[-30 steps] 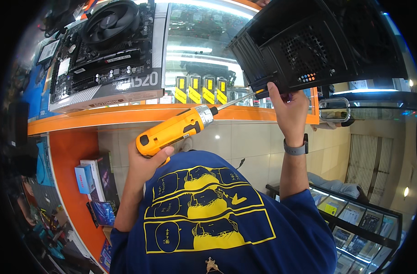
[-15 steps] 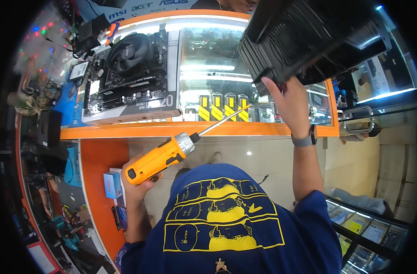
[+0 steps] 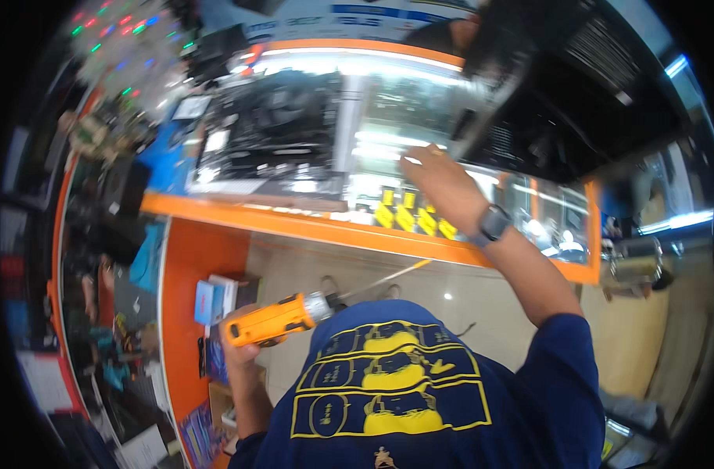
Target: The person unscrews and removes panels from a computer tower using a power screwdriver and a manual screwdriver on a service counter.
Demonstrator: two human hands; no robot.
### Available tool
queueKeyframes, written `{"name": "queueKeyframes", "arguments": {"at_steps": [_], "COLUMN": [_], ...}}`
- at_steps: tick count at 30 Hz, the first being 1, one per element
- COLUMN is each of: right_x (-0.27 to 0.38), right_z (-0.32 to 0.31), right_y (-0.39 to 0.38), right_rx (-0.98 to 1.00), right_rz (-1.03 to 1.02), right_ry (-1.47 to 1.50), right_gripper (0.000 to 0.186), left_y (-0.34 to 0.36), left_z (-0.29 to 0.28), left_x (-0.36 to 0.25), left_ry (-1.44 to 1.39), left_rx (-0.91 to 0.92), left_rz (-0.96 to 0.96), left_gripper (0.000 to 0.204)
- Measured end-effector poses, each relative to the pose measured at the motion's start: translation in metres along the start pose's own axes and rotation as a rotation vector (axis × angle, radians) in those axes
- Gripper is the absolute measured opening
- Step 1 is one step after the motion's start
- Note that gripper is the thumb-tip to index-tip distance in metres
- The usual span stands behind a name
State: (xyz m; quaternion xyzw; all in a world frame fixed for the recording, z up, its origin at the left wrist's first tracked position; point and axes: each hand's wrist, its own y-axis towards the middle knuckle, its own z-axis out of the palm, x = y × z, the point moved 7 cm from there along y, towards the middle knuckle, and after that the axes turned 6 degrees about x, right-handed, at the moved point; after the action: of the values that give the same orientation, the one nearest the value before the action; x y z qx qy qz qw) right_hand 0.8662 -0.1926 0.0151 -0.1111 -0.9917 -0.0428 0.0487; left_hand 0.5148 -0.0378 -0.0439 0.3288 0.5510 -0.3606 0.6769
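My left hand is closed around the orange body of a cordless screwdriver, held low in front of the counter. Its long bit points right and slightly up. My right hand, a dark watch on its wrist, is above the glass counter top, left of a black computer case. It looks apart from the case; motion blur hides what its fingertips do. To the left, a motherboard with a round black cooler fan lies on a flat box.
The display counter has an orange edge, with yellow-and-black packages under its glass. Small boxes stand below it at left. A white tree with coloured lights is at far left. Part of another person shows beyond the counter.
My right hand has left the computer case and moved left over the glass. The case's dark open side now shows more. The screwdriver sits slightly lower, and the whole view has shifted.
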Motion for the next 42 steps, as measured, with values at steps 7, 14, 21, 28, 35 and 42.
{"name": "queueKeyframes", "arguments": {"at_steps": [7, 14, 21, 28, 35, 42], "right_x": [-0.001, 0.069, 0.269, 0.274, 0.238, 0.017], "right_z": [-0.005, -0.100, -0.046, 0.043, -0.119, -0.049], "right_y": [-0.002, 0.044, 0.253, 0.343, 0.254, 0.072], "right_rx": [-0.011, -0.211, 0.097, 0.230, -0.253, -0.522], "right_rz": [-0.034, -0.005, -0.602, -0.511, -0.170, 0.724], "right_ry": [-0.036, 0.081, 0.111, -0.087, 0.454, 0.829], "right_gripper": [0.030, 0.028, 0.013, 0.018, 0.022, 0.035], "left_y": [0.003, 0.000, 0.011, 0.019, 0.014, 0.041], "left_z": [-0.018, -0.067, -0.127, -0.141, -0.168, -0.181], "left_x": [0.011, -0.003, 0.011, 0.000, 0.006, -0.010], "left_ry": [-0.106, -0.175, -0.015, 0.048, 0.053, 0.093], "left_rx": [0.171, 0.223, 0.326, 0.543, 0.571, 0.696], "left_rz": [-0.054, -0.042, 0.026, 0.113, 0.093, 0.009], "left_gripper": [0.056, 0.046, 0.045, 0.050, 0.054, 0.062]}}
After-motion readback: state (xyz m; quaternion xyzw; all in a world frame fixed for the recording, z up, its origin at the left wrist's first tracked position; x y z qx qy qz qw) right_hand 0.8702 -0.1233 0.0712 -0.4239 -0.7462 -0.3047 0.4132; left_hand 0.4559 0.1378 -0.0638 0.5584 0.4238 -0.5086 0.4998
